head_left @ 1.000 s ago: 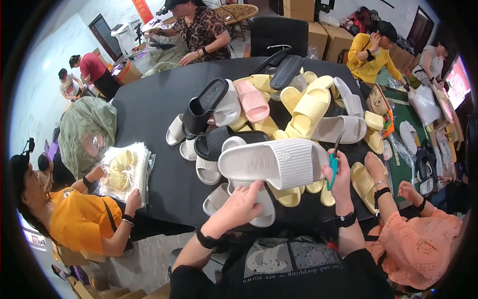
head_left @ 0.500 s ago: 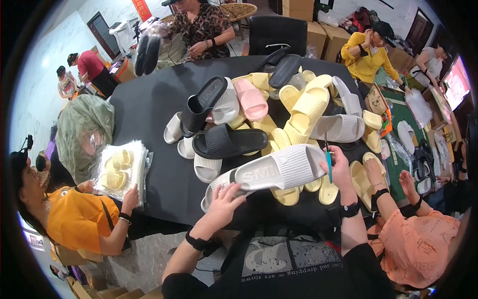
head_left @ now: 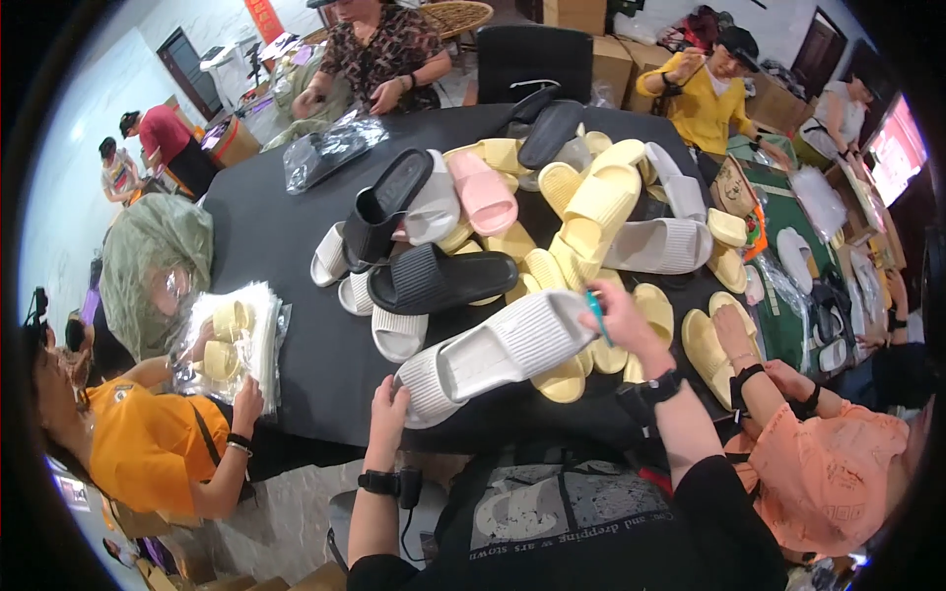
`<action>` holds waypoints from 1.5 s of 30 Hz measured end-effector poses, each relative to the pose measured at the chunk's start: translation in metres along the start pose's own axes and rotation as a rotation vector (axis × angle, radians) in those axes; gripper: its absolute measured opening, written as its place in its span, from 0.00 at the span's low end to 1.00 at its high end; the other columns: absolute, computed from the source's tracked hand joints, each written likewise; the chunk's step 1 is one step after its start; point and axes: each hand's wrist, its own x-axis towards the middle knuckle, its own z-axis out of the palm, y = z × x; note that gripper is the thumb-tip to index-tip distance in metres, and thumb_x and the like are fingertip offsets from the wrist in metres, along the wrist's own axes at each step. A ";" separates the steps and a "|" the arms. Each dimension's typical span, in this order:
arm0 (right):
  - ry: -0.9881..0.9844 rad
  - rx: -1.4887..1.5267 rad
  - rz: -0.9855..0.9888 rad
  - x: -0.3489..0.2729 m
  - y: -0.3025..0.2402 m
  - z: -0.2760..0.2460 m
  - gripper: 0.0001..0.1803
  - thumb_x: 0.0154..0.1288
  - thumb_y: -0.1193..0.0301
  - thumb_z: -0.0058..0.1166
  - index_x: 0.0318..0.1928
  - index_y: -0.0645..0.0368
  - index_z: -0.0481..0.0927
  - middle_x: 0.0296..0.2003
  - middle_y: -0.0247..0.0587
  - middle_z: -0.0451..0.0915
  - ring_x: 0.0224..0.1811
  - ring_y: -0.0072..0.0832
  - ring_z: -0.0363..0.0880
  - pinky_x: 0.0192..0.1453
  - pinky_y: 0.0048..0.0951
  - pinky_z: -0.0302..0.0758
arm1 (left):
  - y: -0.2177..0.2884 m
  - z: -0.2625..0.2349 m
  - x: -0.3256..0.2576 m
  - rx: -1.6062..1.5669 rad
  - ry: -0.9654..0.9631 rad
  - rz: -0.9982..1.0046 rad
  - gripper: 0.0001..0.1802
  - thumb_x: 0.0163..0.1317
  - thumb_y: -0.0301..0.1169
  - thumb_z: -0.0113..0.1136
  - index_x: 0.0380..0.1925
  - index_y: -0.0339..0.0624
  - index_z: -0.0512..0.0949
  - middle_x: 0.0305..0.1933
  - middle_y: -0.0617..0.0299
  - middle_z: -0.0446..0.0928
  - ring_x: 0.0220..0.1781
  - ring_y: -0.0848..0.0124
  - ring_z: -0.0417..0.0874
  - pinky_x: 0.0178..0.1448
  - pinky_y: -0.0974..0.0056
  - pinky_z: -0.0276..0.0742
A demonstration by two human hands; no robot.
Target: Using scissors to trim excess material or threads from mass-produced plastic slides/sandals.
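A pair of pale grey ribbed slippers (head_left: 512, 340) lies end to end across the near side of the pile, partly overlapping. My left hand (head_left: 386, 402) is closed on the left end of the pair, thumb up along its rim. My right hand (head_left: 625, 320) is closed around scissors with teal handles (head_left: 597, 317), at the right end of the pair; its fingertips are partly hidden, as are the blades. Just beyond the pair lie a black slipper (head_left: 443, 276) and several yellow slippers (head_left: 601, 212).
The dark-covered table (head_left: 286, 227) bears a heap with a pink slipper (head_left: 485, 193) too. A clear-bagged black item (head_left: 335, 153) lies at the far left. At left, a person in orange holds bagged yellow slippers (head_left: 229, 340); at right, another person's hand touches yellow slippers (head_left: 711, 355).
My left hand has moved from lying over the slippers to gripping their left end. The pair has tilted, its right end higher. Across the table, the bagged black item has been set down.
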 end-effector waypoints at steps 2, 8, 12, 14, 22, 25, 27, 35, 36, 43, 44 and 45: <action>-0.043 -0.007 -0.012 -0.001 -0.006 0.022 0.28 0.49 0.72 0.63 0.51 0.65 0.69 0.32 0.40 0.76 0.32 0.23 0.74 0.37 0.26 0.73 | 0.016 0.001 -0.002 -0.139 -0.059 -0.011 0.29 0.61 0.32 0.53 0.58 0.24 0.62 0.57 0.49 0.68 0.58 0.63 0.69 0.61 0.64 0.64; -0.106 -0.021 -0.031 -0.006 0.005 0.057 0.27 0.51 0.73 0.62 0.52 0.63 0.68 0.30 0.37 0.76 0.29 0.19 0.73 0.35 0.23 0.72 | 0.035 -0.003 -0.015 -0.257 -0.001 0.014 0.27 0.61 0.26 0.51 0.59 0.25 0.61 0.56 0.50 0.70 0.57 0.66 0.70 0.61 0.65 0.64; 0.006 0.076 -0.094 -0.018 0.004 0.044 0.26 0.52 0.70 0.63 0.50 0.63 0.69 0.24 0.40 0.75 0.25 0.23 0.71 0.31 0.26 0.70 | 0.043 -0.007 -0.016 -0.368 -0.191 0.034 0.22 0.62 0.22 0.46 0.57 0.27 0.65 0.57 0.53 0.71 0.56 0.67 0.73 0.61 0.65 0.66; 0.106 0.071 -0.098 -0.027 -0.013 0.034 0.25 0.53 0.70 0.63 0.50 0.63 0.69 0.26 0.43 0.76 0.28 0.22 0.73 0.33 0.26 0.71 | 0.052 -0.006 -0.016 -0.388 -0.249 -0.008 0.22 0.61 0.21 0.46 0.57 0.27 0.65 0.56 0.53 0.72 0.56 0.67 0.73 0.61 0.64 0.66; 0.763 -0.371 -0.374 -0.075 -0.041 -0.047 0.23 0.56 0.76 0.59 0.52 0.61 0.68 0.36 0.44 0.76 0.36 0.28 0.78 0.42 0.28 0.74 | 0.117 0.077 -0.010 -0.588 -0.449 -0.096 0.23 0.57 0.18 0.48 0.56 0.26 0.66 0.55 0.51 0.72 0.57 0.66 0.73 0.61 0.64 0.66; 0.913 -0.307 -0.376 -0.107 -0.053 -0.070 0.23 0.57 0.80 0.57 0.53 0.61 0.67 0.33 0.37 0.74 0.35 0.24 0.76 0.41 0.25 0.74 | 0.140 0.135 -0.004 -0.563 -0.604 -0.041 0.24 0.57 0.19 0.49 0.57 0.29 0.67 0.55 0.53 0.73 0.56 0.67 0.73 0.61 0.65 0.66; 0.923 -0.315 -0.415 -0.118 -0.051 -0.073 0.23 0.57 0.80 0.57 0.53 0.63 0.67 0.33 0.36 0.74 0.34 0.21 0.74 0.41 0.22 0.73 | 0.141 0.176 0.004 -0.637 -0.719 -0.072 0.23 0.58 0.20 0.49 0.56 0.31 0.68 0.54 0.56 0.73 0.55 0.69 0.73 0.60 0.66 0.66; 0.647 -0.250 -0.254 -0.122 -0.002 -0.040 0.23 0.55 0.78 0.59 0.52 0.62 0.69 0.27 0.38 0.76 0.29 0.22 0.76 0.36 0.23 0.73 | 0.138 0.257 -0.009 -0.174 -0.616 0.250 0.27 0.66 0.30 0.48 0.64 0.37 0.58 0.63 0.55 0.65 0.62 0.69 0.67 0.62 0.66 0.64; 0.624 -0.190 -0.201 -0.122 0.012 -0.037 0.22 0.54 0.77 0.60 0.50 0.63 0.70 0.25 0.38 0.76 0.28 0.23 0.76 0.34 0.24 0.73 | 0.143 0.248 -0.008 -0.191 -0.613 0.124 0.24 0.66 0.30 0.48 0.61 0.36 0.62 0.57 0.57 0.70 0.57 0.71 0.70 0.59 0.68 0.66; 0.386 -0.220 -0.127 -0.117 0.020 -0.008 0.23 0.51 0.76 0.63 0.48 0.63 0.70 0.25 0.41 0.75 0.26 0.22 0.74 0.33 0.25 0.72 | 0.133 0.131 0.053 -0.206 0.032 0.380 0.10 0.61 0.27 0.52 0.40 0.35 0.76 0.38 0.64 0.76 0.38 0.79 0.74 0.44 0.73 0.71; 0.352 -0.176 -0.093 -0.115 0.023 -0.004 0.23 0.51 0.76 0.63 0.48 0.63 0.70 0.25 0.42 0.74 0.26 0.24 0.74 0.34 0.26 0.73 | 0.129 0.104 0.072 -0.132 0.155 0.450 0.10 0.61 0.26 0.52 0.41 0.35 0.76 0.38 0.64 0.76 0.38 0.78 0.75 0.44 0.72 0.71; 0.345 -0.170 -0.105 -0.113 0.023 -0.001 0.23 0.51 0.76 0.63 0.48 0.63 0.70 0.25 0.42 0.74 0.26 0.24 0.74 0.34 0.26 0.73 | 0.128 0.081 0.090 -0.058 0.274 0.518 0.10 0.61 0.26 0.52 0.41 0.34 0.76 0.38 0.63 0.76 0.38 0.77 0.75 0.45 0.71 0.71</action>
